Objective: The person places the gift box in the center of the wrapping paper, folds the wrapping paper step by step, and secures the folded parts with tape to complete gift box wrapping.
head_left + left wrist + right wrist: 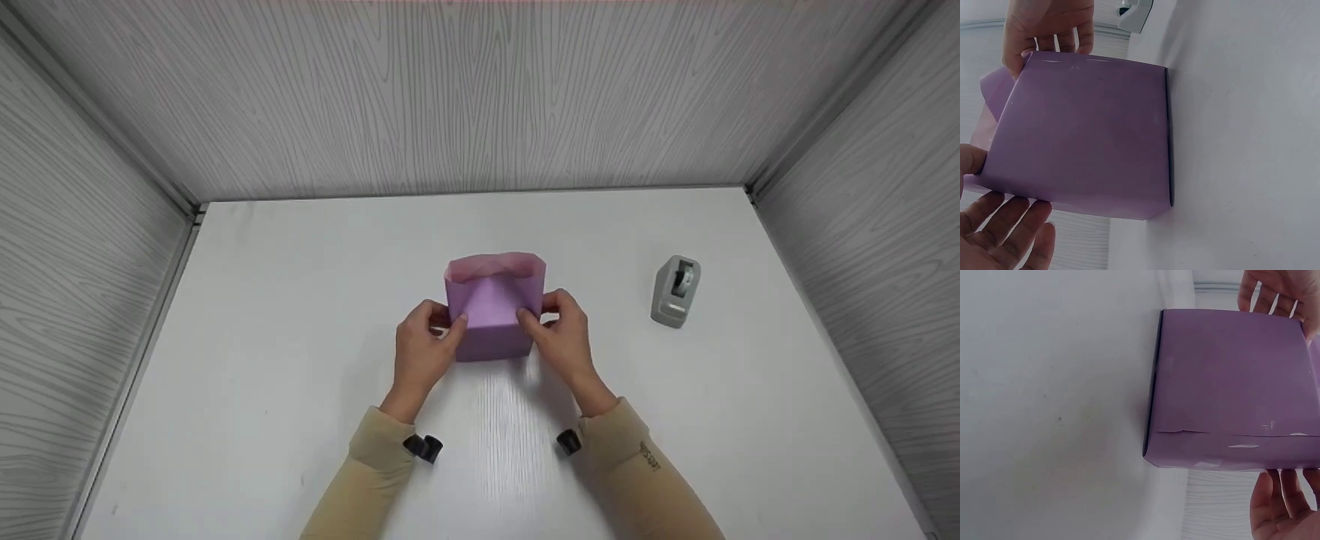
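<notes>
A purple paper bag (493, 341) with a pink inside stands at the middle of the white table, its mouth gaping at the top and its front panel folded inward. On its left side my left hand (424, 351) pinches the upper edge, thumb in front and fingers along the side. The right hand (566, 341) grips the opposite side in the same way. Both wrist views show the bag's flat lower front (1084, 129) between the two hands. In the right wrist view, small shiny patches and a paper seam run along one side of the bag (1230, 371).
A grey tape dispenser (676, 291) sits on the table (315, 285) to the right of the bag. Grey wood-grain panels (480, 97) enclose the table at the back and both sides.
</notes>
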`<state>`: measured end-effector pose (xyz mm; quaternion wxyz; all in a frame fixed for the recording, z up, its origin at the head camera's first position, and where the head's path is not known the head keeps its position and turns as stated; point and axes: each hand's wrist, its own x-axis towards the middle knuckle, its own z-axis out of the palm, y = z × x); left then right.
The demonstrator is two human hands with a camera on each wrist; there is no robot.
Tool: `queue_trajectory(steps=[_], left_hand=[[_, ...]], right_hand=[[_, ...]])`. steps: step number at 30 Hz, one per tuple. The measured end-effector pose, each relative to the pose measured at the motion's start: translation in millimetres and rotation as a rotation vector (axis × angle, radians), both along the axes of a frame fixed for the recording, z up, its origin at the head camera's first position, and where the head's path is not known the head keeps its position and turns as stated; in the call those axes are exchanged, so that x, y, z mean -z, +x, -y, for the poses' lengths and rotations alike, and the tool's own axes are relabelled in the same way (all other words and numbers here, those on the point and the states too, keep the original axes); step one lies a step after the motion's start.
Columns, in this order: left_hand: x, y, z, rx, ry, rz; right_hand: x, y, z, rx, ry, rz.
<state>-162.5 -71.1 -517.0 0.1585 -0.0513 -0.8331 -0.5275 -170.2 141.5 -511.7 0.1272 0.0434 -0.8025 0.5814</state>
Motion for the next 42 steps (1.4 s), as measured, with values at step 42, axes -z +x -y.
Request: queue_trajectory(steps=[42], left_hand=[[-17.0,-17.9,-8.2,-0.138,-0.206,-0.106]], right_hand=[[-5.1,-1.9,3.7,0.06,0.038,0.097]])
